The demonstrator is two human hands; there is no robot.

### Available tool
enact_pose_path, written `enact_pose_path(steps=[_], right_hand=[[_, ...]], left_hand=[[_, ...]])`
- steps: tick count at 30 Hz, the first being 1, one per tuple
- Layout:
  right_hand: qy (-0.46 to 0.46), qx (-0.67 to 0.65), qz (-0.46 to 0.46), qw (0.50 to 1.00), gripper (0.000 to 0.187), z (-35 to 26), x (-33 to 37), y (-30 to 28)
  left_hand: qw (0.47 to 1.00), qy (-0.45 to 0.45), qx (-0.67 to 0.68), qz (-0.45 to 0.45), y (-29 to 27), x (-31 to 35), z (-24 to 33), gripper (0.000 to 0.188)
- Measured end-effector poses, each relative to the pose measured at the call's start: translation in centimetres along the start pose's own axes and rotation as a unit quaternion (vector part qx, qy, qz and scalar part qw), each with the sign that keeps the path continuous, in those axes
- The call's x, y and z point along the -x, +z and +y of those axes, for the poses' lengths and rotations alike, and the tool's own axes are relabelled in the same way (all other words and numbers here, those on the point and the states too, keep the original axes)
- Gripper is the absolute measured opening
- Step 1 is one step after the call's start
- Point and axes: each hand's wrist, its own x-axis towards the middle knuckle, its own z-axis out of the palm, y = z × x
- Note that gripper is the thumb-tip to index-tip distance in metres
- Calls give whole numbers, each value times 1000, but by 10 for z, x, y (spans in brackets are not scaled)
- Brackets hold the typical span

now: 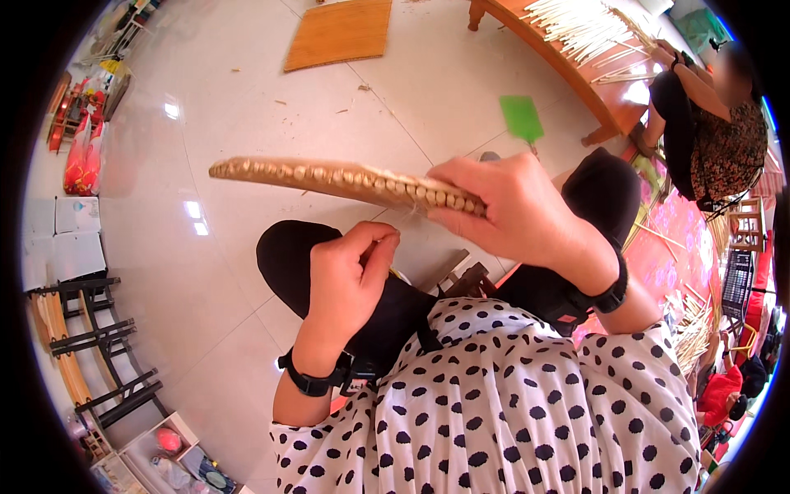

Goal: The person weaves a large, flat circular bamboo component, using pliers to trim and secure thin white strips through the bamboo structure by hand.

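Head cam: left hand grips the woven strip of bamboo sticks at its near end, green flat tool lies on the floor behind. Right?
Not quite. The head view shows the right hand gripping the woven strip of bamboo sticks at its near end, not the left. The left hand is closed just below the strip, fingertips pinched together. The green flat tool does lie on the floor behind.

A bundle of bamboo sticks point(346, 181) is held crosswise above the knees, its right end inside the right hand point(510, 210). The left hand point(350, 276) is placed just below the bundle, near its right end. A woven mat point(339, 33) lies on the floor point(247, 123) well ahead. A fly swatter point(522, 119) lies on the floor ahead to the right. Loose sticks point(576, 25) are spread on the desk point(576, 78) at the far right, with another person point(708, 123) seated just behind it. Wooden racks point(82, 346) stand at the left.
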Motion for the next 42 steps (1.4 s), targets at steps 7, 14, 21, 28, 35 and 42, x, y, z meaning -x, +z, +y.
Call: enact_pose_path(steps=[7, 14, 21, 28, 35, 42], right_hand=[[-7, -79, -89, 993, 45, -10, 35, -7], [-1, -132, -120, 984, 55, -8, 44, -13], [2, -212, -154, 965, 58, 10, 49, -1], [3, -260, -226, 939, 63, 15, 45, -5], [-8, -272, -225, 936, 61, 13, 46, 2], [-29, -314, -246, 916, 63, 5, 37, 19]], left_hand=[[1000, 16, -16, -8, -4, 36, -8, 8], [996, 27, -77, -18, -14, 54, -14, 13], [998, -31, -36, -40, -25, 82, -18, 32], [988, -100, -9, -114, -44, 120, -25, 58], [989, -129, 31, -66, -41, 120, -14, 59], [987, -150, 49, -28, -48, 125, -4, 60]])
